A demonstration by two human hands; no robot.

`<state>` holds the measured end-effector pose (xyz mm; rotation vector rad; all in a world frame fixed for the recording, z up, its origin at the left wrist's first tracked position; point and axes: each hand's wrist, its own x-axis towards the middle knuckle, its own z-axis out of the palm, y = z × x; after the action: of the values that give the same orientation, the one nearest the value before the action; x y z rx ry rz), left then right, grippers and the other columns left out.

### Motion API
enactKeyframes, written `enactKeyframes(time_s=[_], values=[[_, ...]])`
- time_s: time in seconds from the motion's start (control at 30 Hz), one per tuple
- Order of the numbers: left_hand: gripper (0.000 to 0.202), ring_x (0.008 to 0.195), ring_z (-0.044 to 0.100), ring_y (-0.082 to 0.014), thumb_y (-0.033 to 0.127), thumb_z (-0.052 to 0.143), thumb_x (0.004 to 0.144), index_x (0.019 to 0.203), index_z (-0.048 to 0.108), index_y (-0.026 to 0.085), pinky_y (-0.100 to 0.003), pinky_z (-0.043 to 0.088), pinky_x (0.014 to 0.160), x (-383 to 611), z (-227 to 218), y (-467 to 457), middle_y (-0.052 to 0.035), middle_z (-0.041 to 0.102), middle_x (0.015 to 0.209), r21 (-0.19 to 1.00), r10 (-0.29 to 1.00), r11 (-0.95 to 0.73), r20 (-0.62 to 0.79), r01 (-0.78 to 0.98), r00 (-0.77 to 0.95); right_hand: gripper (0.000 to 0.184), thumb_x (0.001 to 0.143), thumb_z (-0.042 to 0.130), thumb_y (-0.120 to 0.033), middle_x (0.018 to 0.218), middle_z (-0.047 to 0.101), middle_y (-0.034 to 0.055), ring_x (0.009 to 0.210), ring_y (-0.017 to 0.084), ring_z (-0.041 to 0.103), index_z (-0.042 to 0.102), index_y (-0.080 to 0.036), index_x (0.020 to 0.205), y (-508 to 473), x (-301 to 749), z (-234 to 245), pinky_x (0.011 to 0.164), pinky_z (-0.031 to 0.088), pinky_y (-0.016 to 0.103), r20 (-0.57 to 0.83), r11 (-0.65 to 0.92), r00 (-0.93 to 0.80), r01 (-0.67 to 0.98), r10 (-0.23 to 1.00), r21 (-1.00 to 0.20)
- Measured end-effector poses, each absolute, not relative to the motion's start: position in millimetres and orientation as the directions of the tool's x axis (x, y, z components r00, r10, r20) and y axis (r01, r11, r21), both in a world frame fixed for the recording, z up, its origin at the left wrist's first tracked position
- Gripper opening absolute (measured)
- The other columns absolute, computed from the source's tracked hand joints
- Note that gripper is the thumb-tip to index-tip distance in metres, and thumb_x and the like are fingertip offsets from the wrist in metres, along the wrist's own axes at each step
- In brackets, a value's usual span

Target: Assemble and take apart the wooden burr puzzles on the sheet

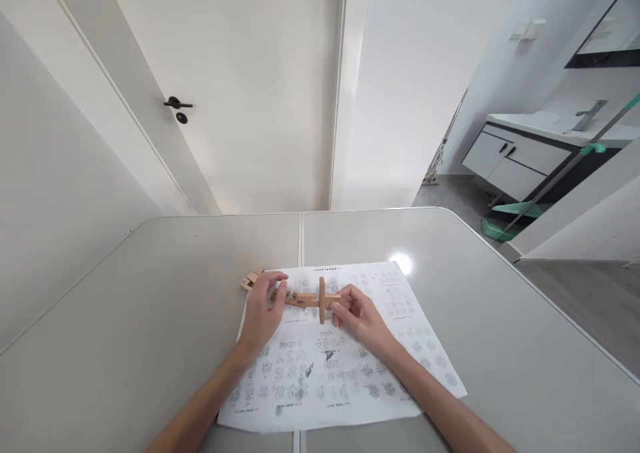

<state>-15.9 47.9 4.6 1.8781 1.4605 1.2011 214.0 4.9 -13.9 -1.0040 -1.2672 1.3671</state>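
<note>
Over the printed sheet, several notched wooden puzzle pieces (307, 300) lie fitted together lengthwise, with one wooden bar (322, 300) standing crosswise near the right end. My right hand (361, 316) pinches that right end between thumb and fingers. At the opposite end, my left hand (265, 310) curls its thumb and fingers around the tip of the pieces, partly hiding it; its index finger is raised a little. More light wooden pieces (250, 280) rest just behind my left hand, at the sheet's upper left corner.
The white paper sheet (370, 386), printed with small diagrams, lies on a grey table (125, 346) with a seam down its middle. Beyond the table are a white door (260, 106) and, at right, a sink cabinet (520, 153) and a green dustpan (500, 230).
</note>
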Motion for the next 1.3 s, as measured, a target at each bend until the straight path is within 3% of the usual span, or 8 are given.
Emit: enactKeyframes(time_s=[0.17, 0.33, 0.47, 0.6, 0.73, 0.9, 1.1, 1.3], values=[[0.027, 0.084, 0.066, -0.0195, 0.043, 0.046, 0.103, 0.108, 0.062, 0.022, -0.032, 0.051, 0.082, -12, 1, 43, -0.0034, 0.068, 0.088, 0.827, 0.931, -0.361, 0.297, 0.431, 0.210, 0.045, 0.087, 0.069, -0.064, 0.062, 0.060, -0.0032, 0.057, 0.016, 0.054, 0.046, -0.024, 0.086, 9, 218, -14, 0.063, 0.045, 0.032, 0.035, 0.011, -0.135, -0.174, 0.990, -0.985], [0.032, 0.054, 0.051, -0.0108, 0.049, 0.050, 0.102, 0.108, 0.060, 0.020, -0.026, 0.045, 0.056, -6, 2, 38, 0.0017, 0.062, 0.074, 0.967, 0.919, -0.152, 0.063, 0.204, 0.390, 0.046, 0.087, 0.069, -0.064, 0.064, 0.061, -0.0024, 0.059, 0.016, 0.054, 0.048, -0.024, 0.086, 9, 217, -12, 0.062, 0.045, 0.031, 0.039, 0.001, -0.193, -0.195, 0.980, -0.981], [0.033, 0.053, 0.049, -0.0084, 0.049, 0.051, 0.102, 0.089, 0.057, 0.019, -0.023, 0.040, 0.050, -5, 6, 37, -0.0001, 0.063, 0.078, 0.992, 0.892, -0.049, -0.008, 0.115, 0.452, 0.040, 0.092, 0.065, -0.061, 0.085, 0.064, 0.0023, 0.067, 0.016, 0.055, 0.057, -0.022, 0.094, 6, 220, -4, 0.069, 0.048, 0.033, 0.072, 0.025, -0.241, -0.195, 0.968, -0.981], [0.036, 0.052, 0.048, -0.0087, 0.050, 0.051, 0.101, 0.085, 0.056, 0.018, -0.023, 0.037, 0.049, -5, 10, 38, -0.0011, 0.063, 0.076, 0.997, 0.878, -0.019, -0.018, 0.072, 0.478, 0.043, 0.097, 0.058, -0.061, 0.118, 0.063, 0.0071, 0.076, 0.015, 0.059, 0.059, -0.027, 0.123, 6, 229, -1, 0.090, 0.050, 0.040, 0.082, 0.029, -0.294, -0.178, 0.952, -0.984], [0.039, 0.051, 0.045, -0.0090, 0.052, 0.051, 0.102, 0.085, 0.057, 0.017, -0.024, 0.036, 0.049, -6, 11, 39, -0.0010, 0.061, 0.073, 0.998, 0.860, -0.004, -0.031, 0.067, 0.509, 0.050, 0.099, 0.053, -0.061, 0.133, 0.060, 0.0101, 0.079, 0.016, 0.063, 0.055, -0.030, 0.139, 7, 233, -4, 0.096, 0.049, 0.044, 0.036, -0.045, -0.457, -0.165, 0.889, -0.985], [0.038, 0.052, 0.047, -0.0090, 0.052, 0.052, 0.101, 0.093, 0.062, 0.017, -0.023, 0.036, 0.050, -8, 9, 39, -0.0010, 0.061, 0.072, 0.998, 0.837, 0.041, -0.065, 0.056, 0.543, 0.053, 0.096, 0.061, -0.057, 0.126, 0.064, 0.0099, 0.079, 0.016, 0.065, 0.053, -0.028, 0.140, 7, 233, -10, 0.088, 0.052, 0.040, 0.045, -0.081, -0.546, -0.204, 0.836, -0.976], [0.037, 0.051, 0.046, -0.0088, 0.051, 0.053, 0.101, 0.099, 0.064, 0.016, -0.023, 0.034, 0.049, -6, 11, 38, -0.0025, 0.064, 0.076, 0.998, 0.825, 0.045, -0.058, 0.036, 0.562, 0.046, 0.093, 0.067, -0.055, 0.097, 0.070, 0.0060, 0.074, 0.017, 0.065, 0.056, -0.023, 0.125, 9, 231, -14, 0.075, 0.050, 0.034, 0.070, -0.082, -0.482, -0.287, 0.874, -0.954], [0.035, 0.053, 0.048, -0.0092, 0.051, 0.055, 0.100, 0.093, 0.061, 0.017, -0.023, 0.034, 0.049, -5, 7, 40, -0.0023, 0.065, 0.076, 0.998, 0.834, 0.055, -0.063, 0.030, 0.548, 0.047, 0.090, 0.071, -0.054, 0.096, 0.071, 0.0059, 0.071, 0.016, 0.066, 0.056, -0.023, 0.121, 10, 230, -10, 0.067, 0.049, 0.030, 0.070, -0.085, -0.466, -0.303, 0.882, -0.949]])
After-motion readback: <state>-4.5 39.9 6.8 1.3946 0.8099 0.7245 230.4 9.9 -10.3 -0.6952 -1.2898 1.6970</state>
